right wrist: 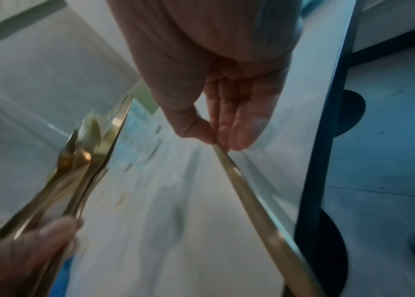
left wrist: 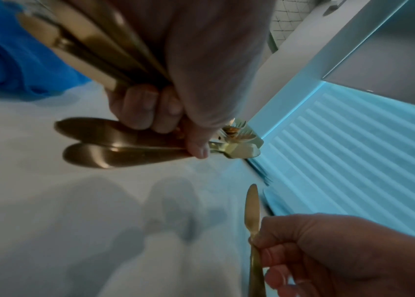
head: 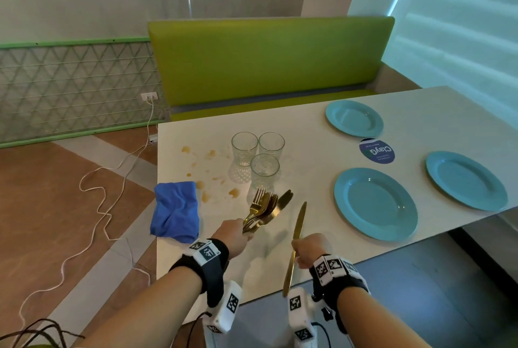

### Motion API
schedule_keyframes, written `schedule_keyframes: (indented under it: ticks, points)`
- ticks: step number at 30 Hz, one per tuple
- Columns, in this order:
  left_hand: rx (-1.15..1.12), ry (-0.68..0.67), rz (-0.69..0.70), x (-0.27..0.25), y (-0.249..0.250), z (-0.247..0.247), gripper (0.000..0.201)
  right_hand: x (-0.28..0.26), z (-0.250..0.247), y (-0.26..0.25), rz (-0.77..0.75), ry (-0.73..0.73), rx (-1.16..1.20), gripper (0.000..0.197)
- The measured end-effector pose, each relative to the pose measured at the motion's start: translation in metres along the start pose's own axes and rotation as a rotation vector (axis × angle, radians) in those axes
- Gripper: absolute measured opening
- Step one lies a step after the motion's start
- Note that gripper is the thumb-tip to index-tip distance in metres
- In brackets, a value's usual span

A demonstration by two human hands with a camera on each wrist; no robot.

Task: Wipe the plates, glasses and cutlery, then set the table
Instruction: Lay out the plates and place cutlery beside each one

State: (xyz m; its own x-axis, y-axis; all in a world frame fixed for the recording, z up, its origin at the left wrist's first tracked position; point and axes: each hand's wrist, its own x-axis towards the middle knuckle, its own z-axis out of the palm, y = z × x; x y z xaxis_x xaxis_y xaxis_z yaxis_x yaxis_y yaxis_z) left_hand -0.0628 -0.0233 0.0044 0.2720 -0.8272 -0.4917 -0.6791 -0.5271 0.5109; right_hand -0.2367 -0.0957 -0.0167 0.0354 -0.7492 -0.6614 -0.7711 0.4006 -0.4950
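Note:
My left hand [head: 234, 234] grips a bunch of gold cutlery [head: 263, 208], forks, spoons and knives fanned out above the white table [head: 308, 134]. The left wrist view shows the same bundle [left wrist: 125, 144] clamped under curled fingers [left wrist: 145, 108]. My right hand [head: 309, 248] pinches a single gold knife [head: 298, 224] near its middle, blade pointing away, a little right of the bunch; thumb and fingertips [right wrist: 239, 128] hold the knife [right wrist: 257, 205]. Three blue plates [head: 375, 203] [head: 466, 180] [head: 354, 118] lie on the right. Three clear glasses [head: 265, 169] stand together behind the cutlery.
A crumpled blue cloth [head: 176, 211] hangs over the table's left edge. Brownish spill marks [head: 208, 172] dot the table beside the glasses. A round blue sticker [head: 377, 151] lies between the plates. A green bench [head: 269, 64] stands behind, and a white cable [head: 106, 187] trails over the floor.

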Motion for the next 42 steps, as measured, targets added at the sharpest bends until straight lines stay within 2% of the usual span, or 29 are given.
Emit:
schedule_keyframes:
  ticks: [2, 4, 8, 12, 20, 26, 35, 39, 42]
  points:
    - [-0.046, -0.003, 0.016, 0.004, 0.012, -0.001, 0.033, 0.006, -0.022, -0.002, -0.015, -0.025, 0.017, 0.011]
    - [-0.077, -0.007, 0.018, 0.010, 0.026, 0.000, 0.031, 0.016, -0.047, 0.000, -0.039, -0.004, 0.024, 0.011]
    - [-0.107, -0.011, 0.033, 0.022, 0.052, 0.003, 0.030, 0.034, -0.083, -0.003, -0.103, 0.030, -0.149, 0.007]
    - [-0.163, -0.035, 0.031, 0.032, 0.071, 0.008, 0.029, 0.060, -0.092, -0.006, -0.111, 0.040, -0.320, 0.027]
    - [-0.205, -0.048, -0.013, 0.055, 0.088, 0.005, 0.032, 0.088, -0.086, -0.008, -0.149, 0.110, -0.474, 0.027]
    - [-0.171, -0.059, -0.006, 0.068, 0.094, 0.004, 0.030, 0.097, -0.088, -0.010, -0.103, 0.135, -0.443, 0.019]
    - [-0.193, -0.065, 0.007, 0.072, 0.100, 0.003, 0.027, 0.098, -0.086, -0.008, -0.127, 0.185, -0.454, 0.018]
    - [-0.227, -0.079, 0.008, 0.071, 0.101, 0.002, 0.025, 0.093, -0.087, -0.008, -0.124, 0.192, -0.381, 0.018]
    - [-0.318, -0.082, 0.002, 0.068, 0.106, -0.001, 0.017, 0.081, -0.093, -0.017, -0.195, 0.222, -0.264, 0.020]
